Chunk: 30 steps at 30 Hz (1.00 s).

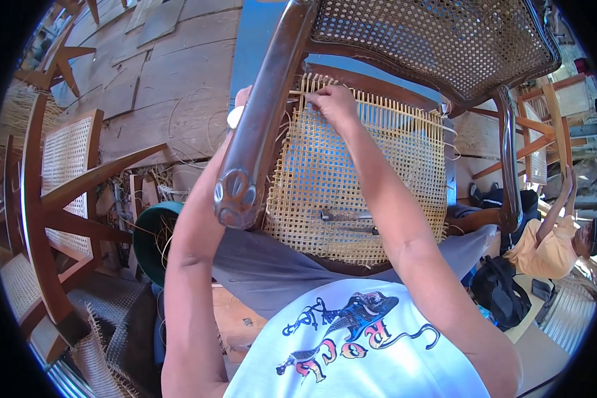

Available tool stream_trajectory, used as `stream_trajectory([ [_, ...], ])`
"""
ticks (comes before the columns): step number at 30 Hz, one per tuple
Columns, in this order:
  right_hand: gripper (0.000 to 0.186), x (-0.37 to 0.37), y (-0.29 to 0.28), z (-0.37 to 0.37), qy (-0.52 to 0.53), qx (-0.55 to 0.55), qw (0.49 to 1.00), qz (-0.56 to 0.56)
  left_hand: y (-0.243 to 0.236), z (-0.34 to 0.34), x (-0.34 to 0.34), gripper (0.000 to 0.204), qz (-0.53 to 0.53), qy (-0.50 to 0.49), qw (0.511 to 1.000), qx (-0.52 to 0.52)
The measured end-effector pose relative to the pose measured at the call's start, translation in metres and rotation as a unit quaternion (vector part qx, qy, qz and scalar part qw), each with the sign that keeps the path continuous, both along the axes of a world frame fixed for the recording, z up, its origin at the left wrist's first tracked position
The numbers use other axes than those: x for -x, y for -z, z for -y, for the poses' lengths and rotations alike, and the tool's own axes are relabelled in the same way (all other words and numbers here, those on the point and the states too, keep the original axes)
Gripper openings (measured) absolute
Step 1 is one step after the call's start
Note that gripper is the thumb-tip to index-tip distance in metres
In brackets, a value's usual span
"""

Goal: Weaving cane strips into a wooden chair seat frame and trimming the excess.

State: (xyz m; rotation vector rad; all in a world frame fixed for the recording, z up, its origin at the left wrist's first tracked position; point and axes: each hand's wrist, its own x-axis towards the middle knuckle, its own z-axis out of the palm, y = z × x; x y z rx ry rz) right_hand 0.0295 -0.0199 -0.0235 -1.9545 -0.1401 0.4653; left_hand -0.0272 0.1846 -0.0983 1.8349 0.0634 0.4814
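Note:
A chair seat of pale woven cane lies in front of me, with loose-looking strands standing in rows along its far part. Over its far left corner, my right hand is closed, fingertips pinching a thin cane strand. My left hand reaches round the outside of the chair's dark carved armrest, which hides its fingers; something white sits at that wrist. On the near half of the seat rest a hand tool with a metal end and a second slim dark tool.
The chair's dark cane backrest rises at the far side. At left stand a green bucket and a wooden chair frame with cane panels. Another person sits at right, near a black bag.

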Motion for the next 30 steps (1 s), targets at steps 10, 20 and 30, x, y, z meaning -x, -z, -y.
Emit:
stream_trajectory([
  [10,0.018,0.001,0.000,0.005,-0.006,0.036,0.999,0.035,-0.093,0.051,0.014,0.008,-0.121,0.058,0.853,-0.504],
  [20,0.031,-0.014,0.003,-0.001,-0.064,0.171,0.976,0.118,-0.095,0.059,0.018,0.012,-0.097,-0.004,0.900,-0.426],
  [30,0.022,0.000,-0.005,0.010,-0.037,-0.022,0.999,-0.032,-0.063,0.023,0.017,0.016,-0.092,0.004,0.865,-0.494],
])
